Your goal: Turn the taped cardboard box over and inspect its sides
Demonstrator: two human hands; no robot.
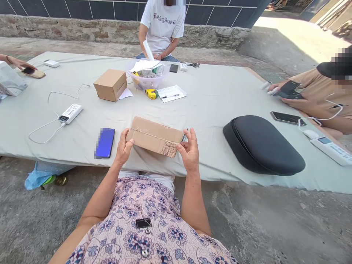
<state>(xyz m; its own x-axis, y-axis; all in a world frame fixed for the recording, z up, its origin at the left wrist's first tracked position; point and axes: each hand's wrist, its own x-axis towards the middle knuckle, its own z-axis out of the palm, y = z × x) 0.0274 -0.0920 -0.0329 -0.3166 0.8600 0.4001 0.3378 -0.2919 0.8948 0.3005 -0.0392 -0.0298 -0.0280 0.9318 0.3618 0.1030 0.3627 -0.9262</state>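
Note:
A flat brown cardboard box is held tilted at the table's near edge. A thin pale string runs lengthwise across its top, and dark scribble-like lines mark its lower right corner. My left hand grips the left end, thumb on top. At the opposite end, my right hand has its thumb and forefinger closed on the box's right edge, the other fingers raised. A slim dark object shows behind those fingers; its kind is unclear. Left of my left hand lies a phone with a blue screen.
A black cushion-like case stands at right. Farther back are a closed carton, a yellow tape measure, a paper with a pen and a filled plastic basket. A white power bank trails a cable. Other people sit around the table.

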